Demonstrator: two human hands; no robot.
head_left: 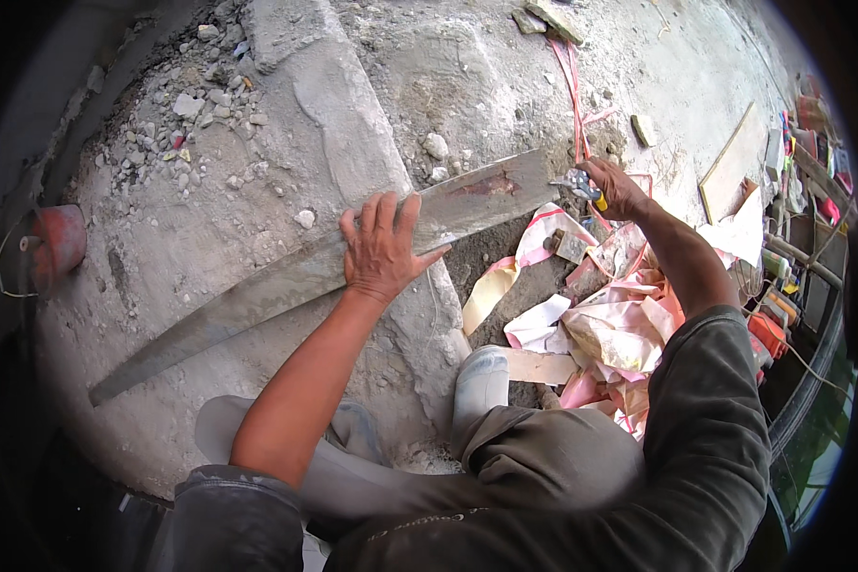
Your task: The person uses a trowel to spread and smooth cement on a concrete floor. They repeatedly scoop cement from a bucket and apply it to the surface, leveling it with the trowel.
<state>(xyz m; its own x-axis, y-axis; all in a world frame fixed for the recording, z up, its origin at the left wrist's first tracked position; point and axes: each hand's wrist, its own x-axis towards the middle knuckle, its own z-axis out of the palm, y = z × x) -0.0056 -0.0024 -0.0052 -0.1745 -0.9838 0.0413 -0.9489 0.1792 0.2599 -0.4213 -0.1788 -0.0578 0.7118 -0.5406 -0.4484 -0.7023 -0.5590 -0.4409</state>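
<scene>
A long grey board (286, 276) lies slantwise across the broken concrete, with a rusty brown patch near its right end. My left hand (381, 243) rests on it, fingers spread. Just past the board's right end, my right hand (620, 191) is closed around pliers (578, 183) with a metal head and yellow on the handle; their exact type is hard to make out. The head of the pliers is close to the board's end; whether they touch cannot be told. Pink-red strips (572, 81) run down toward my right hand from a stone slab.
Crumpled pink and white sheeting (620, 334) lies by my boot (481, 381), near a small block (572, 248). Rubble (195, 105) covers the upper left, and a red bucket (59, 238) stands at far left. Tools and clutter (782, 305) line the right edge.
</scene>
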